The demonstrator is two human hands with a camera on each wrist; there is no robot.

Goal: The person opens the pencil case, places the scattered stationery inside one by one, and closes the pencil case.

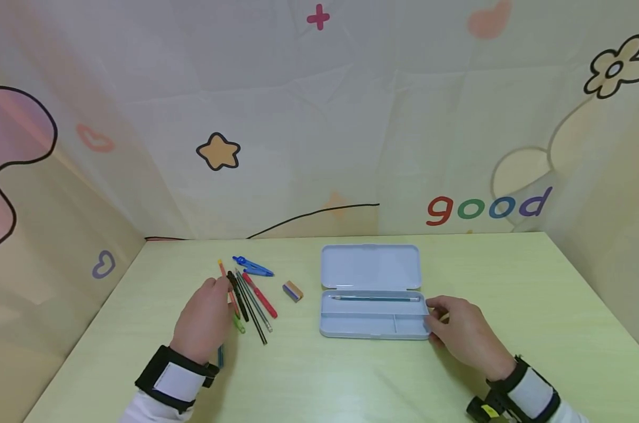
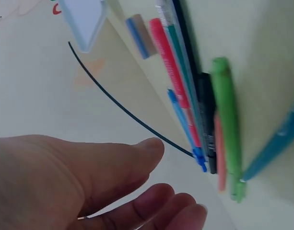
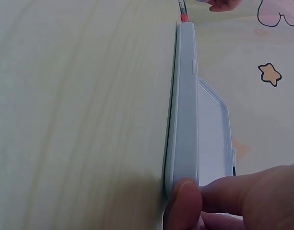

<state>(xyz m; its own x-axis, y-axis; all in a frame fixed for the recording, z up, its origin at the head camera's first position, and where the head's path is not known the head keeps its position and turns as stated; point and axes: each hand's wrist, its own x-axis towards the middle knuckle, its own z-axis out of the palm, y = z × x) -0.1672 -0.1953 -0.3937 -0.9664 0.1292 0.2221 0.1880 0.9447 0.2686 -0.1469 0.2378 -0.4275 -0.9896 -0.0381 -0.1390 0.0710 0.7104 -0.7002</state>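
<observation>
My left hand (image 1: 203, 320) hovers at the left side of a bunch of pens and pencils, its thumb and fingers apart with nothing between them in the left wrist view. Among the bunch lie a red pen (image 1: 260, 295), a black marker (image 2: 206, 120), a green pen (image 2: 227, 110) and dark pencils (image 1: 253, 314). A blue pen (image 2: 276, 139) lies apart, partly behind the left wrist in the head view. The fingers of my right hand (image 1: 467, 332) pinch the right end of an open pale-blue pencil case (image 1: 351, 326). One teal pencil (image 1: 374, 299) lies in its back compartment.
A blue drawing compass (image 1: 253, 267) lies behind the pens. The eraser (image 1: 293, 291) sits between them and the case. The case's raised lid (image 1: 371, 265) tilts toward the back. A printed cloth (image 1: 308, 117) hangs around the table (image 1: 361, 382).
</observation>
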